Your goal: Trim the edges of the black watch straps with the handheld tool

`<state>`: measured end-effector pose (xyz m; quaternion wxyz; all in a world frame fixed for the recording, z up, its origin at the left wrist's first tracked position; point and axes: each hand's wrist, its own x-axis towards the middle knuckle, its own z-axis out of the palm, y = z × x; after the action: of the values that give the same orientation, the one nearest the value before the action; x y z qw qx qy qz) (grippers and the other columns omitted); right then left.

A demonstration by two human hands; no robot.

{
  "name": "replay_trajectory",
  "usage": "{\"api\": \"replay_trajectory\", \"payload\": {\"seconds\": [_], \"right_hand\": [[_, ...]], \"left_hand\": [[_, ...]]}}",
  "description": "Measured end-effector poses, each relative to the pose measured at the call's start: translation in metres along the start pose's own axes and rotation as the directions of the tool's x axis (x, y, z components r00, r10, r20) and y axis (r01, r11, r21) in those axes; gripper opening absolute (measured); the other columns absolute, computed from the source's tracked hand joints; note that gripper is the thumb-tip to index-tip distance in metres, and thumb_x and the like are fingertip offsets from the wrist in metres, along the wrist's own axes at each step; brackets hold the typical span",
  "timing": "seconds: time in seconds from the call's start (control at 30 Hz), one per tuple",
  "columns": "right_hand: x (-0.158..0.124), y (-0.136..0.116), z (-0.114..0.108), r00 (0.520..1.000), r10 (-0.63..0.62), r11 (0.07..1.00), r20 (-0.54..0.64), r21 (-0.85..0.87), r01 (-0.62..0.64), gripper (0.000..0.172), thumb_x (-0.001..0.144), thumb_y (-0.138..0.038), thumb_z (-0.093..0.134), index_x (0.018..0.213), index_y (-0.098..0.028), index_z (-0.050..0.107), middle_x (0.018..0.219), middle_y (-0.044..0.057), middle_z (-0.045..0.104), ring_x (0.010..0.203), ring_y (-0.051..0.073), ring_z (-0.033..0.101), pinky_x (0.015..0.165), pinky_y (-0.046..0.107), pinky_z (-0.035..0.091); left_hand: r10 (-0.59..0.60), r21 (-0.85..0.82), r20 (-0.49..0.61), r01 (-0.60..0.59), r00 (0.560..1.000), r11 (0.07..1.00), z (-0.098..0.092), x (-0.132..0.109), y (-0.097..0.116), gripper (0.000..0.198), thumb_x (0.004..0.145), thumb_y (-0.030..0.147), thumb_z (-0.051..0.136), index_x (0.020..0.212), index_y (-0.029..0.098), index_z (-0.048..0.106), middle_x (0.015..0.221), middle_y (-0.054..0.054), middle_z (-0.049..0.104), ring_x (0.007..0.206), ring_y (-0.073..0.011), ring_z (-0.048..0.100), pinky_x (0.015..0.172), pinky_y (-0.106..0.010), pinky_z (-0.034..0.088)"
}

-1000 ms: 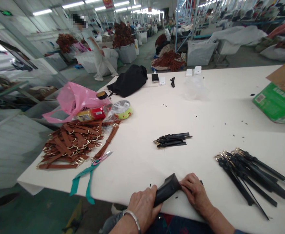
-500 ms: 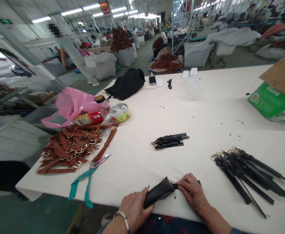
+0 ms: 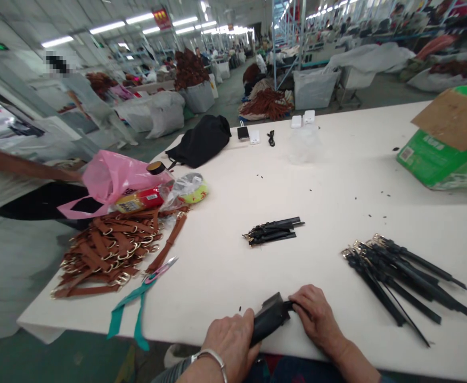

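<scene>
Near the front edge of the table, my left hand [image 3: 230, 340] is wrapped round a wide, dark black leather-like piece [image 3: 271, 318], curled like a sleeve, its wider end pointing right. My right hand [image 3: 315, 319] is closed, its thumb and fingers pinching a narrow black strap [image 3: 289, 305] at that end. The fingers hide most of the strap. Beyond my hands lies a small bundle of short black straps [image 3: 273, 231] with metal fittings. To the right, several longer black straps with gold buckles [image 3: 404, 282] are spread in a fan.
At left lie a heap of brown buckled straps [image 3: 105, 247], scissors [image 3: 161, 270] with teal ribbon [image 3: 127, 308], and a pink bag [image 3: 113, 178]. A person's arm [image 3: 29, 165] reaches in there. Farther off are a black bag [image 3: 203, 139] and a green box [image 3: 444, 159].
The view has shifted slightly. My left hand has moved right with the black piece, bringing it closer to my right hand. A person has come in at the left beside the pink bag.
</scene>
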<state>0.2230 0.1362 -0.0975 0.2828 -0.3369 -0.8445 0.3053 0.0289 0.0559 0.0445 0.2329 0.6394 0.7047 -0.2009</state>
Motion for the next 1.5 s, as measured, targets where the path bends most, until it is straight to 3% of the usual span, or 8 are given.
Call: {"api": "replay_trajectory", "payload": {"seconds": [0.17,0.3,0.57,0.83,1.0,1.17,1.37,1.5], "right_hand": [[0.0,0.002,-0.001,1.0,0.023,1.0,-0.006,0.021,-0.023,0.018,0.081,-0.019,0.045,0.094,-0.024,0.057,0.08,0.004,0.059,0.082,0.02,0.05,0.074,0.039,0.039],[-0.001,0.006,0.001,0.999,0.021,0.999,-0.028,0.034,-0.02,0.025,0.082,-0.02,0.044,0.107,-0.023,0.051,0.084,0.005,0.059,0.082,0.02,0.05,0.074,0.04,0.04],[-0.003,0.007,0.003,0.999,0.008,1.0,-0.047,0.027,-0.007,0.029,0.082,-0.017,0.043,0.11,-0.023,0.049,0.084,0.006,0.058,0.082,0.02,0.05,0.074,0.04,0.041],[-0.003,0.01,0.005,0.998,0.016,0.999,-0.054,0.032,-0.014,0.039,0.08,-0.013,0.043,0.118,-0.022,0.042,0.088,0.006,0.057,0.082,0.02,0.05,0.074,0.041,0.042],[-0.004,0.011,0.006,0.998,0.008,1.0,-0.065,0.03,-0.007,0.037,0.08,-0.015,0.044,0.117,-0.023,0.044,0.085,0.005,0.058,0.08,0.02,0.05,0.074,0.041,0.042],[-0.003,0.01,0.005,0.998,0.017,0.999,-0.06,0.04,-0.015,0.034,0.08,-0.014,0.044,0.114,-0.022,0.046,0.083,0.005,0.058,0.08,0.02,0.05,0.074,0.041,0.041],[-0.002,0.009,0.004,0.999,0.022,0.999,-0.04,0.045,-0.02,0.033,0.08,-0.015,0.045,0.112,-0.022,0.047,0.084,0.005,0.058,0.079,0.019,0.05,0.073,0.04,0.041],[-0.003,0.009,0.003,0.998,0.029,0.999,-0.053,0.036,-0.027,0.034,0.081,-0.016,0.044,0.115,-0.022,0.045,0.084,0.005,0.058,0.08,0.02,0.05,0.073,0.041,0.041]], "left_hand": [[-0.011,0.083,0.078,0.005,0.997,0.997,-0.021,0.005,0.015,0.034,0.071,0.027,0.047,0.103,0.016,0.049,0.089,-0.012,0.063,0.082,-0.0304,0.059,0.07,-0.046,0.046],[0.032,0.101,0.052,-0.037,0.998,0.994,-0.031,0.019,0.033,0.028,0.068,0.024,0.049,0.094,0.014,0.052,0.081,-0.013,0.064,0.078,-0.0307,0.061,0.066,-0.044,0.048],[0.027,0.111,0.072,-0.035,0.997,0.993,-0.026,0.01,0.009,0.033,0.073,0.031,0.042,0.101,0.016,0.048,0.09,-0.013,0.063,0.084,-0.0324,0.059,0.072,-0.049,0.046],[0.052,0.098,0.033,-0.055,0.998,0.994,-0.022,0.028,0.023,0.031,0.069,0.033,0.047,0.095,0.017,0.05,0.084,-0.01,0.064,0.078,-0.0294,0.061,0.068,-0.044,0.048],[0.011,0.021,-0.035,-0.011,0.999,1.0,-0.012,0.024,-0.001,0.029,0.074,0.041,0.041,0.093,0.02,0.05,0.083,-0.007,0.064,0.08,-0.0264,0.06,0.069,-0.039,0.047],[-0.045,0.035,-0.027,0.045,0.999,0.998,-0.019,0.009,-0.018,0.03,0.075,0.042,0.04,0.094,0.021,0.05,0.083,-0.007,0.064,0.08,-0.0275,0.06,0.069,-0.04,0.046],[0.046,0.051,0.024,-0.047,0.999,0.998,-0.009,0.015,0.007,0.037,0.073,0.033,0.041,0.107,0.019,0.045,0.092,-0.009,0.063,0.084,-0.0288,0.059,0.072,-0.044,0.045],[0.045,0.036,0.014,-0.045,0.999,0.998,-0.007,0.027,0.013,0.033,0.073,0.037,0.041,0.1,0.019,0.048,0.088,-0.01,0.064,0.082,-0.0288,0.059,0.071,-0.043,0.045]]}}
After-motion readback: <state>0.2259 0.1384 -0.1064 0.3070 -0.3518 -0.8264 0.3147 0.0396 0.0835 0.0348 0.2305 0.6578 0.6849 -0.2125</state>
